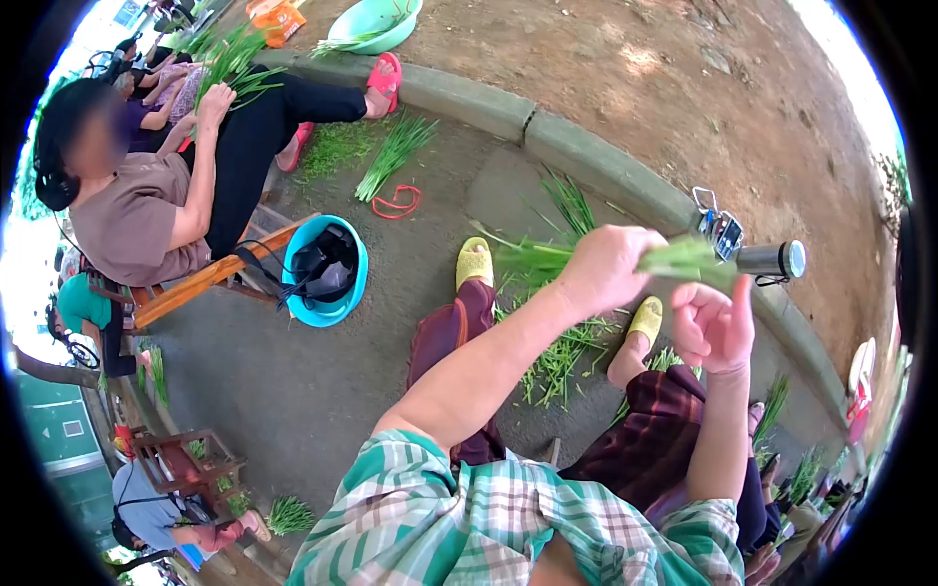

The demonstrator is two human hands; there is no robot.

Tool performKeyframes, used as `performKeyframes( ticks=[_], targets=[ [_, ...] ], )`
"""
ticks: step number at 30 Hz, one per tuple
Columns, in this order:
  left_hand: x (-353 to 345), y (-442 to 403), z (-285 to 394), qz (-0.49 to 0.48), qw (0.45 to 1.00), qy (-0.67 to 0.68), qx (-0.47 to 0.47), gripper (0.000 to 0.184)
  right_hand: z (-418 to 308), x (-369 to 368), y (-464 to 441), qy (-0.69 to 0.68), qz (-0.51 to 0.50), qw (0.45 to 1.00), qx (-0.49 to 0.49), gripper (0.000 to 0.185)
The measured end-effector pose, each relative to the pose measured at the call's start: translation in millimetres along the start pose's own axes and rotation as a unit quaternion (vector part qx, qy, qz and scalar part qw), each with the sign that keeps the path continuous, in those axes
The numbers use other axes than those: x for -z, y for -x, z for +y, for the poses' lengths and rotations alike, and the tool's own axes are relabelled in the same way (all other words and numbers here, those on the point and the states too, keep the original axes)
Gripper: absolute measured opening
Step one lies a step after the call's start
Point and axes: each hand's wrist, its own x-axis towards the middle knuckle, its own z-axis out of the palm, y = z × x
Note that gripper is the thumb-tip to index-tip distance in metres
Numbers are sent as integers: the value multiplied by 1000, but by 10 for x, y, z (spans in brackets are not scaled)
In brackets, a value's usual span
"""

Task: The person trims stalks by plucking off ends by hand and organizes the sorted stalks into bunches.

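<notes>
My left hand (611,269) is wrapped round a bunch of long green stalks (542,259) that look like chives. Their cut ends (689,259) stick out on the right, smeared by motion. Just below those ends is my right hand (715,327), with one finger raised beside them and the others loosely curled. Nothing shows in its grasp; whether the raised finger touches the stalks I cannot tell. On the ground between my yellow slippers (475,264) lie loose green trimmings (562,361). More stalks (569,205) rest beyond my hands near the curb.
A stone curb (469,103) borders bare soil. On it stand a dark flask (772,260) and a small device (721,232). To the left are a blue basin (357,278) holding a black bag, a chive bundle (396,156), a red strap (397,202) and a seated person (147,210) handling stalks.
</notes>
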Motion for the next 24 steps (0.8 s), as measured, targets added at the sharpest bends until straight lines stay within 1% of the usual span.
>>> performKeyframes(
  ticks=[1, 2, 3, 4, 5, 6, 7, 8, 9, 10, 11, 12, 14, 15, 16, 19, 20, 21, 22, 23, 24],
  targets=[
    [-3, -25, -33, 21, 990, 96, 100, 19, -13, -71, -20, 23, -6, 999, 42, 86],
    [-14, -56, -80, 39, 960, 191, 199, 16, -17, -137, -39, 46, -11, 995, 84, 85],
    [-36, -85, -169, 67, 950, 240, 190, 19, -3, -182, -66, 74, 37, 992, 99, 78],
    [50, -125, -104, 52, 902, 329, 274, 16, 5, -195, -89, 103, 87, 984, 113, 71],
    [107, -137, -81, 48, 871, 390, 296, 17, -2, -132, -133, 183, 174, 963, 96, 50],
    [139, -138, -72, 40, 834, 450, 316, 18, 37, -176, -232, 185, 276, 938, 100, 36],
    [126, -136, -81, 28, 827, 464, 316, 18, 70, -175, -331, 243, 331, 906, 99, 36],
    [92, -136, -88, 14, 820, 478, 315, 19, 105, -179, -397, 272, 326, 895, 137, 38],
    [69, -123, -77, -2, 819, 481, 312, 19, 117, -272, -470, 215, 307, 913, 159, 38],
    [31, -120, -76, -15, 818, 480, 317, 17, 122, -274, -533, 212, 309, 911, 175, 38],
    [2, -107, -64, -28, 816, 479, 323, 16, 152, -191, -574, 209, 311, 912, 165, 41],
    [-21, -113, -49, -39, 816, 475, 327, 15, 155, -195, -591, 205, 328, 909, 152, 38],
    [-71, -131, -8, -30, 818, 465, 338, 16, 168, -64, -602, 210, 315, 916, 133, 32],
    [-88, -140, 3, -29, 820, 463, 336, 17, 157, -73, -608, 225, 322, 910, 129, 26],
    [-105, -139, 0, -36, 819, 460, 340, 17, 153, -100, -609, 224, 322, 910, 133, 25],
    [-155, -161, -1, -29, 830, 439, 342, 19, 174, 6, -620, 198, 323, 917, 125, 24],
    [-185, -155, -18, -34, 830, 438, 345, 19, 189, 15, -629, 167, 318, 922, 144, 23],
    [-220, -148, -53, -13, 839, 421, 345, 20, 202, 19, -634, 137, 312, 926, 162, 23],
    [-240, -148, -84, 9, 847, 404, 344, 21, 197, 15, -634, 134, 315, 926, 163, 23],
    [-243, -147, -112, 28, 852, 391, 346, 24, 180, 3, -631, 152, 340, 915, 157, 23],
    [-242, -163, -88, 26, 852, 390, 347, 24, 169, 9, -626, 169, 365, 903, 150, 22]
  ],
)
